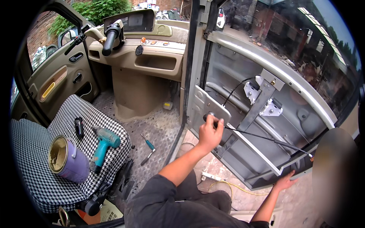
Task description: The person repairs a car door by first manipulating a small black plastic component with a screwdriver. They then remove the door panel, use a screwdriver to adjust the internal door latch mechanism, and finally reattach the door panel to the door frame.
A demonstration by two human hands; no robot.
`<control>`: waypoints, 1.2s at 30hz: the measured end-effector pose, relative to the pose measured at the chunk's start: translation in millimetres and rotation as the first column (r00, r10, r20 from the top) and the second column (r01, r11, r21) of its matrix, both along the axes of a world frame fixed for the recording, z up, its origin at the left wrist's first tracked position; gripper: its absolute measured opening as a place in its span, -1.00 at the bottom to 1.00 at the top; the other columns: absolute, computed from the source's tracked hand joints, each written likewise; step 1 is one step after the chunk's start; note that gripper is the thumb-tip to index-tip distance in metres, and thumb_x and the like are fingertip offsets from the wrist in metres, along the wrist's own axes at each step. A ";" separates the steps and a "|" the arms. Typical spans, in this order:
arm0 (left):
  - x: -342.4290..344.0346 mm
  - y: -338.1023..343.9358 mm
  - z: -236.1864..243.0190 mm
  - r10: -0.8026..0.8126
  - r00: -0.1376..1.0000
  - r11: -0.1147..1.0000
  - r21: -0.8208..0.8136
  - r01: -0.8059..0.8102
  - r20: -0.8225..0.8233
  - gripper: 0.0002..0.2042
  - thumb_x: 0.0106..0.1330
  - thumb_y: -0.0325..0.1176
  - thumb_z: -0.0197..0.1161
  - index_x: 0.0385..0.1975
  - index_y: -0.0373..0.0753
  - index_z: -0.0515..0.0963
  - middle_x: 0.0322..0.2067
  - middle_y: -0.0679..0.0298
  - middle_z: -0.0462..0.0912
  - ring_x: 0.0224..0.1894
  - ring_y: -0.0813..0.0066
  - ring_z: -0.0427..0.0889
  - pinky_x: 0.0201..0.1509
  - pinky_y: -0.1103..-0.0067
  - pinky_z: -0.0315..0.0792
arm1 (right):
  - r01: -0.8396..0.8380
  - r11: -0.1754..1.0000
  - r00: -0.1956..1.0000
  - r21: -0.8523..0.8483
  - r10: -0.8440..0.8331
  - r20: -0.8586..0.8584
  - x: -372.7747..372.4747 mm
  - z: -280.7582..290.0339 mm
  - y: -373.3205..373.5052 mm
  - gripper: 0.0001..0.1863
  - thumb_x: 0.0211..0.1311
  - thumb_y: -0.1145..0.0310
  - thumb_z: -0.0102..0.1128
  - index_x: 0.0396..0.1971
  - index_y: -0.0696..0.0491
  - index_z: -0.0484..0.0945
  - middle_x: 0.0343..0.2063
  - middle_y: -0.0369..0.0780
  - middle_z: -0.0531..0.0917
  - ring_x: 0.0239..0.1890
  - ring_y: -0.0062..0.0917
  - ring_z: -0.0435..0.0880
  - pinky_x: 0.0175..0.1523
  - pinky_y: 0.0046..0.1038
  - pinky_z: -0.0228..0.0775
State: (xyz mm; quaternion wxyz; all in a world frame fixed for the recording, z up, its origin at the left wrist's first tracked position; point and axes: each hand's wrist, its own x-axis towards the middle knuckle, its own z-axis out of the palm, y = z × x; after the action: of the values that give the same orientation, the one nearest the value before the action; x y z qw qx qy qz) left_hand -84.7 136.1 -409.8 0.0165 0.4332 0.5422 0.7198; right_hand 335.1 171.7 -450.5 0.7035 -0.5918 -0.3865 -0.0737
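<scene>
My left hand (211, 132) is closed round a dark window crank handle (207, 116) at a grey metal plate (203, 100) on the door's inner side. The vehicle door (232, 159) has no trim panel, so its window regulator (258, 100) shows, with a slanted metal rail and white brackets. From the plate, a black cable (266, 138) runs down to the door's lower right. My right hand (283, 182), fingers stretched out, touches the door's lower edge. Whether it bears any weight I cannot tell.
On the checked seat (110, 129) lie a teal cordless drill (103, 146), a purple paint can (72, 161) and a small black device (78, 127). A screwdriver (148, 142) and a ratchet (147, 157) rest on the cab floor. Beneath the door runs a yellow cord (230, 185). A blurred shape (332, 171) covers the right.
</scene>
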 end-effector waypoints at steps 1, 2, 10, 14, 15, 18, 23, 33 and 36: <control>4.9 -5.5 -9.7 -0.007 0.999 1.000 -0.005 0.007 -0.033 -0.77 0.36 -0.32 0.26 -0.39 -0.31 0.38 -0.72 0.26 0.46 -0.68 0.59 0.43 -0.61 0.56 0.29 | -0.034 0.999 0.999 -0.004 0.034 -0.010 -1.2 2.1 -1.9 -0.30 0.36 0.04 0.22 0.19 0.35 0.31 0.06 0.05 0.52 -0.01 -0.32 0.51 0.16 -0.36 0.35; 10.0 -9.8 -18.3 -0.021 0.998 1.000 -0.009 0.020 -0.064 -0.77 0.36 -0.31 0.26 -0.38 -0.31 0.39 -0.71 0.24 0.48 -0.69 0.54 0.46 -0.60 0.55 0.32 | -0.042 0.999 0.999 0.001 0.042 -0.018 1.0 3.7 -2.5 -0.31 0.35 0.05 0.22 0.19 0.34 0.32 0.06 0.04 0.53 -0.01 -0.33 0.51 0.16 -0.37 0.35; -29.7 -1.2 -116.5 0.083 0.932 0.997 0.030 -0.077 -0.352 -0.82 0.22 -0.38 0.34 -0.33 -0.27 0.46 -0.45 0.09 0.56 -0.44 0.04 0.58 -0.39 0.27 0.46 | 0.006 1.000 1.000 -0.017 -0.006 0.003 16.3 -15.9 0.9 -0.27 0.34 -0.03 0.19 0.20 0.34 0.34 0.08 0.11 0.53 0.07 -0.20 0.53 0.21 -0.29 0.31; -78.5 12.4 -115.6 0.169 0.856 0.985 0.122 -0.125 -0.489 -0.79 0.15 -0.44 0.37 -0.29 -0.22 0.46 -0.37 0.11 0.53 -0.36 0.03 0.57 -0.34 0.28 0.46 | 0.070 0.991 0.997 -0.114 -0.067 0.029 15.3 -10.7 1.1 -0.14 0.31 -0.07 0.21 0.26 0.42 0.22 0.17 0.16 0.45 0.19 -0.16 0.44 0.33 -0.29 0.19; -87.1 14.1 -114.4 0.183 0.838 0.981 0.147 -0.124 -0.514 -0.77 0.13 -0.45 0.37 -0.28 -0.20 0.46 -0.36 0.12 0.52 -0.34 0.04 0.56 -0.32 0.28 0.46 | 0.052 0.989 0.999 -0.137 -0.051 0.009 12.3 -7.2 -2.2 -0.11 0.30 -0.07 0.22 0.27 0.43 0.19 0.18 0.16 0.44 0.22 -0.16 0.42 0.35 -0.29 0.16; -104.0 21.8 -102.7 0.165 0.813 0.984 0.149 -0.098 -0.559 -0.76 0.11 -0.46 0.38 -0.27 -0.20 0.46 -0.35 0.14 0.52 -0.33 0.04 0.56 -0.30 0.28 0.47 | -0.029 0.999 1.000 -0.015 0.029 -0.005 3.8 1.2 -3.3 -0.12 0.31 -0.06 0.22 0.28 0.43 0.18 0.18 0.16 0.44 0.20 -0.16 0.44 0.34 -0.29 0.18; -88.4 3.5 -100.2 0.034 0.924 0.997 -0.045 -0.055 -0.380 -0.79 0.23 -0.36 0.35 -0.26 -0.27 0.48 -0.41 0.05 0.60 -0.35 0.04 0.63 -0.26 0.31 0.50 | -0.068 0.998 0.996 0.018 0.066 0.060 2.0 -3.9 -4.6 -0.39 0.41 0.11 0.15 0.17 0.34 0.33 0.06 0.09 0.52 0.06 -0.18 0.51 0.23 -0.29 0.27; 2.2 -1.7 0.1 0.024 0.998 1.000 -0.008 -0.023 0.056 -0.78 0.29 -0.34 0.31 -0.33 -0.33 0.43 -0.63 0.22 0.55 -0.60 0.55 0.54 -0.53 0.54 0.40 | -0.151 0.987 0.988 0.045 0.150 0.024 -19.7 17.5 -22.3 -0.53 0.42 0.24 0.14 0.12 0.28 0.35 0.00 -0.04 0.54 -0.01 -0.35 0.50 0.16 -0.38 0.30; -46.5 37.2 15.1 -0.066 0.972 0.971 0.241 0.009 0.227 -0.82 0.35 -0.40 0.24 -0.31 -0.36 0.40 -0.59 0.31 0.52 -0.55 0.63 0.45 -0.46 0.58 0.37 | -0.179 0.983 0.984 0.047 0.179 -0.002 -10.9 10.8 -17.4 -0.48 0.40 0.18 0.16 0.14 0.29 0.35 0.02 -0.03 0.54 0.02 -0.32 0.50 0.18 -0.36 0.30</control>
State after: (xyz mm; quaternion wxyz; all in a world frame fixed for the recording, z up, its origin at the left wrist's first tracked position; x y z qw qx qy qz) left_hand -131.2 173.3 -394.7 0.0417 0.3549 0.4380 0.8249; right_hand 324.2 154.3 -439.7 0.7220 -0.5385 -0.4340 -0.0174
